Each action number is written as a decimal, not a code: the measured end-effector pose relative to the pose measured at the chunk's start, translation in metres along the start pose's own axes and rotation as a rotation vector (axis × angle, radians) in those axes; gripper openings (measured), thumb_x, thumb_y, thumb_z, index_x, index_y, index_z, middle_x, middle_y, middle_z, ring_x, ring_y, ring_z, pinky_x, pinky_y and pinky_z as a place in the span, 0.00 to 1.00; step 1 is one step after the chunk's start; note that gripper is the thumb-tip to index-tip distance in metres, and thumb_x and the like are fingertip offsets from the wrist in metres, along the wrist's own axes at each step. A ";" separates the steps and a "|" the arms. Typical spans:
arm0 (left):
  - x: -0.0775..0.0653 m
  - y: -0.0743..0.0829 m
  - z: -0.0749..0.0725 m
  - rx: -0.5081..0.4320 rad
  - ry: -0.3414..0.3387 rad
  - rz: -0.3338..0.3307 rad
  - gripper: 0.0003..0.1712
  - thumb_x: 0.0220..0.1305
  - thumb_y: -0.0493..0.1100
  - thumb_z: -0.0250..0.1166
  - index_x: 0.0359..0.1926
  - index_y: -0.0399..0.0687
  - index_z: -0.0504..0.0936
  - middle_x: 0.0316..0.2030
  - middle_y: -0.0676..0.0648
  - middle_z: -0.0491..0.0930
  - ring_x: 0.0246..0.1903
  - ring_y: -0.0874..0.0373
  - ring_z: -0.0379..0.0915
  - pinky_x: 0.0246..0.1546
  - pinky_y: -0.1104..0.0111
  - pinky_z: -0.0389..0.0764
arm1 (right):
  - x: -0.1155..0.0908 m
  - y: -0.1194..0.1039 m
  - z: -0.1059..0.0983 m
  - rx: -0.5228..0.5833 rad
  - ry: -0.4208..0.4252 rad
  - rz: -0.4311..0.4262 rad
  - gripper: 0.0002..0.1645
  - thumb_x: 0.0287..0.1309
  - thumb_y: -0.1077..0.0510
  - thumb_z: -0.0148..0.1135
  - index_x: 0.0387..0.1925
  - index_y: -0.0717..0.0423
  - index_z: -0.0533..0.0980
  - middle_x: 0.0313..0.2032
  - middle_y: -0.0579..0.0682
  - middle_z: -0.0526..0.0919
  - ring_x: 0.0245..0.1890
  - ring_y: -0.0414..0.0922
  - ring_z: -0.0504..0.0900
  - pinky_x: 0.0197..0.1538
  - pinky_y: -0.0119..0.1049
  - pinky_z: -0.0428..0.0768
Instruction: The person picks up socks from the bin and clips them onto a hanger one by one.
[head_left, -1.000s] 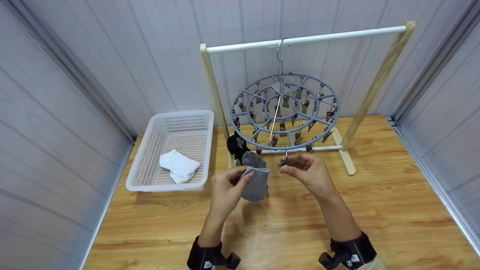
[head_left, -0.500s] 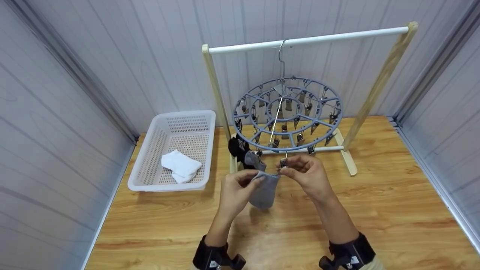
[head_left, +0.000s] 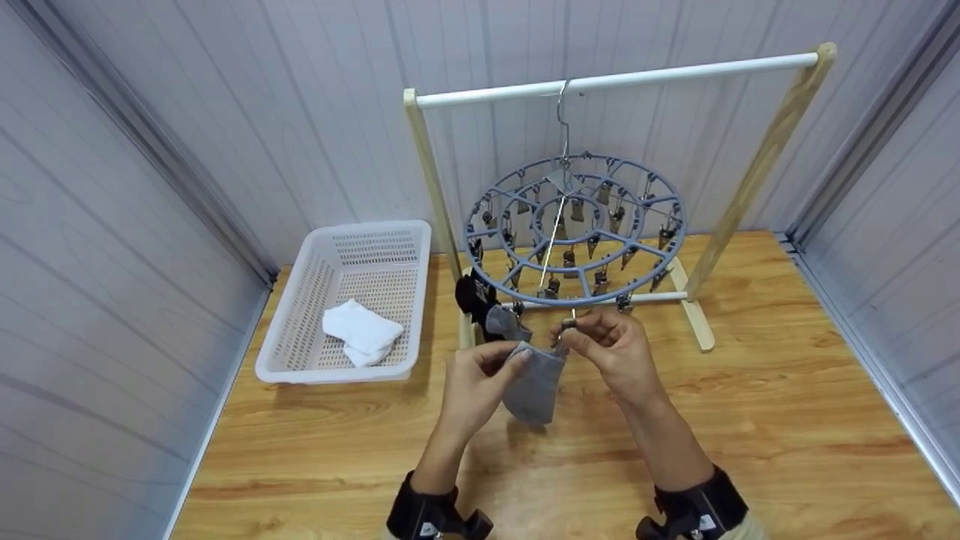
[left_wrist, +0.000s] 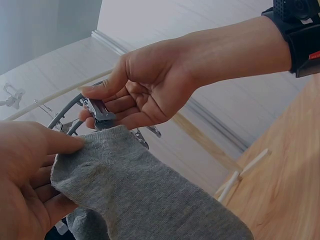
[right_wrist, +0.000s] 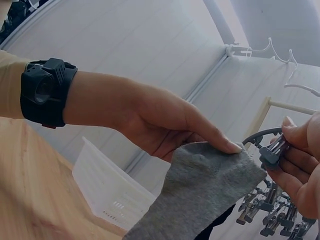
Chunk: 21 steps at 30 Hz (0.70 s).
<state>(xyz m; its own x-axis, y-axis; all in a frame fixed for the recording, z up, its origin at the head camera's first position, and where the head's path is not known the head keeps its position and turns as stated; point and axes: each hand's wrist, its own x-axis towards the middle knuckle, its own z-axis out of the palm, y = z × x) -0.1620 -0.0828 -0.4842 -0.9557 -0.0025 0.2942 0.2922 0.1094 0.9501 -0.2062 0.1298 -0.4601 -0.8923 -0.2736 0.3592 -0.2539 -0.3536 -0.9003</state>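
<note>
The left hand pinches the gray sock at its cuff, thumb on one face and fingers behind; the right hand holds a metal clip between thumb and fingers. The sock hangs from the left hand in front of the ring hanger, its cuff corner right by the clip's mouth; whether the clip has bitten on the fabric I cannot tell.

The sock looks light and limp, a soft knit that should stretch rather than tear and slip little in a pinch. The ribbed cuff is the best hold: doubled and a bit firmer, it gives a flat edge, while the toe end would only droop and swing. The clip looks stiff and sprung, so its handles need a firm squeeze; it hangs from the ring, which probably sways if pulled.

Beside it, another gray sock and a black bundle hang at the ring's left. The hanger hooks over the rack. Farther left on the bench, the basket holds folded white fabric, seemingly just as soft.
</note>
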 end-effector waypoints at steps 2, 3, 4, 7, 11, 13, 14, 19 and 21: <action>0.000 0.000 0.000 -0.001 -0.001 -0.011 0.09 0.70 0.39 0.73 0.46 0.39 0.92 0.36 0.46 0.91 0.34 0.56 0.88 0.38 0.67 0.88 | 0.000 0.001 0.002 0.004 0.014 -0.009 0.08 0.65 0.72 0.68 0.40 0.77 0.78 0.41 0.68 0.89 0.42 0.51 0.92 0.51 0.41 0.88; 0.000 0.001 0.001 -0.004 -0.003 -0.013 0.09 0.70 0.39 0.73 0.46 0.39 0.92 0.37 0.46 0.91 0.34 0.56 0.88 0.38 0.67 0.88 | 0.000 0.001 0.002 0.008 0.022 -0.012 0.08 0.65 0.72 0.69 0.40 0.77 0.78 0.41 0.70 0.88 0.42 0.51 0.92 0.51 0.42 0.88; 0.000 0.001 0.001 -0.005 -0.005 -0.014 0.09 0.70 0.40 0.73 0.46 0.40 0.92 0.37 0.47 0.91 0.34 0.56 0.88 0.38 0.67 0.88 | -0.001 0.001 0.003 0.011 0.030 -0.014 0.09 0.65 0.72 0.69 0.39 0.77 0.78 0.41 0.72 0.88 0.42 0.51 0.92 0.51 0.42 0.88; -0.001 0.001 0.002 -0.009 -0.010 -0.004 0.08 0.70 0.40 0.73 0.45 0.41 0.93 0.35 0.48 0.91 0.34 0.56 0.87 0.37 0.67 0.88 | -0.001 0.001 0.006 0.015 0.049 -0.004 0.12 0.64 0.68 0.72 0.38 0.76 0.78 0.40 0.71 0.88 0.42 0.53 0.92 0.50 0.40 0.88; -0.001 0.002 0.002 -0.026 -0.006 0.010 0.07 0.69 0.40 0.74 0.44 0.41 0.92 0.33 0.48 0.90 0.33 0.56 0.87 0.36 0.68 0.87 | -0.002 0.002 0.009 0.034 0.051 0.017 0.16 0.63 0.65 0.74 0.36 0.76 0.76 0.40 0.66 0.90 0.44 0.53 0.92 0.52 0.42 0.88; -0.001 0.001 0.003 -0.039 -0.006 0.009 0.07 0.69 0.39 0.74 0.44 0.40 0.92 0.34 0.48 0.90 0.33 0.56 0.87 0.36 0.68 0.87 | -0.002 0.002 0.009 0.050 0.045 0.016 0.15 0.64 0.66 0.73 0.36 0.77 0.76 0.40 0.64 0.90 0.44 0.54 0.92 0.54 0.44 0.87; -0.001 0.001 0.003 -0.043 -0.006 0.008 0.07 0.69 0.39 0.74 0.44 0.40 0.92 0.34 0.48 0.90 0.33 0.56 0.87 0.36 0.68 0.87 | -0.002 0.003 0.009 0.056 0.041 0.013 0.14 0.64 0.67 0.72 0.36 0.76 0.76 0.40 0.64 0.90 0.44 0.54 0.92 0.54 0.45 0.87; -0.001 0.002 0.004 -0.053 -0.011 0.016 0.07 0.68 0.39 0.74 0.43 0.40 0.92 0.35 0.47 0.91 0.34 0.54 0.88 0.36 0.67 0.88 | -0.003 0.004 0.009 0.070 0.038 0.010 0.10 0.64 0.69 0.71 0.35 0.73 0.77 0.41 0.67 0.89 0.44 0.56 0.92 0.52 0.43 0.88; -0.001 0.001 0.004 -0.059 -0.009 0.020 0.07 0.68 0.39 0.74 0.43 0.40 0.92 0.36 0.47 0.91 0.34 0.54 0.88 0.37 0.66 0.88 | -0.003 0.004 0.010 0.070 0.044 0.012 0.09 0.64 0.70 0.71 0.35 0.73 0.77 0.40 0.69 0.88 0.43 0.54 0.92 0.51 0.43 0.88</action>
<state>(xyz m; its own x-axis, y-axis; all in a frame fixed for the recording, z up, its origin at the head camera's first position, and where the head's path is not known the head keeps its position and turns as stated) -0.1604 -0.0783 -0.4837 -0.9498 0.0082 0.3126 0.3126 0.0504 0.9485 -0.2012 0.1204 -0.4624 -0.9110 -0.2392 0.3360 -0.2178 -0.4129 -0.8844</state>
